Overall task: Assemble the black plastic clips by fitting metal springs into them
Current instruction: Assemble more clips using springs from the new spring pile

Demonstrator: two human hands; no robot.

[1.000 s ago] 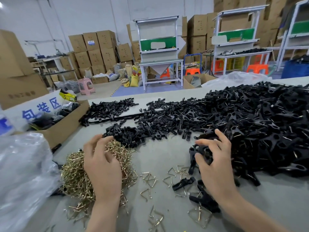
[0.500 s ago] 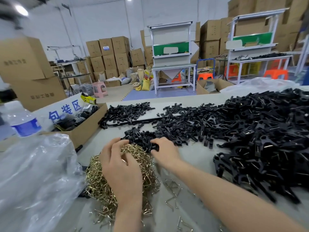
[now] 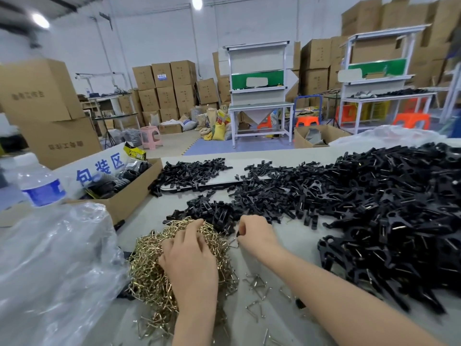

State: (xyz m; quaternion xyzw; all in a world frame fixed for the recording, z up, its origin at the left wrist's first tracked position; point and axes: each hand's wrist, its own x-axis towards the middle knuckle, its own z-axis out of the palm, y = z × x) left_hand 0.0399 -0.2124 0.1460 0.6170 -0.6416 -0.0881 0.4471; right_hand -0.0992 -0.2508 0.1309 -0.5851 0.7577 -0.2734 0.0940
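Grey worktable (image 3: pixel 294 237): left hand (image 3: pixel 192 260) is laid loosely over the brass spring pile (image 3: pixel 149 265), near left. Right hand (image 3: pixel 254 233) is pinched on what looks like one black clip (image 3: pixel 238 233) beside it; clip heap (image 3: pixel 374 208) is spread right.

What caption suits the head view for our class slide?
Left hand rests on a heap of brass springs while the right hand pinches a black clip beside it.

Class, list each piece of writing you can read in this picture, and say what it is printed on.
"包装区": blue characters on the white sign leaning at the open cardboard box.
Print on the large cartons at left: blurred, unreadable.
Print on the yellow-and-black packet: too blurred.
The blue sticker on a stacked carton: too small.
The water bottle label: nothing readable.
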